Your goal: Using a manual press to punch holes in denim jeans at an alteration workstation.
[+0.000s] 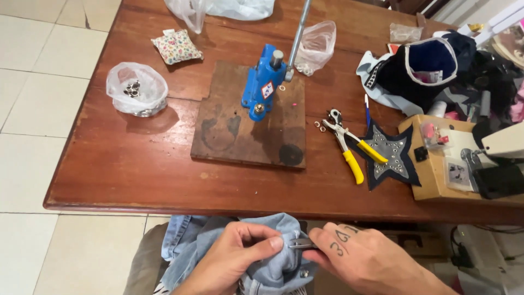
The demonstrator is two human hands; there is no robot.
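Denim fabric (262, 257) bunches in the lap as the left hand (232, 257) pinches it taut while the right hand (365, 257) grips a small metal tool (301, 243) against the fold, steadying it.

Over on the left of the tabletop (136, 164) sits a clear plastic bag (136, 89), rolled open at the top, small silvery metal pieces showing inside. At the far edge, two more clear bags: a larger crumpled one (218, 8) partly cut off by the frame, and a smaller bag (316, 42) just beside the lever of the blue press (265, 82), metal rings in its bottom. The press carries a small diamond-shaped label (267, 90), white with red edging. Further right at the back lies a little flat transparent packet (405, 33). On the wooden box (431, 175) at right sits a small clear packet with pink contents (434, 134), plus a pale rectangular label (457, 173).
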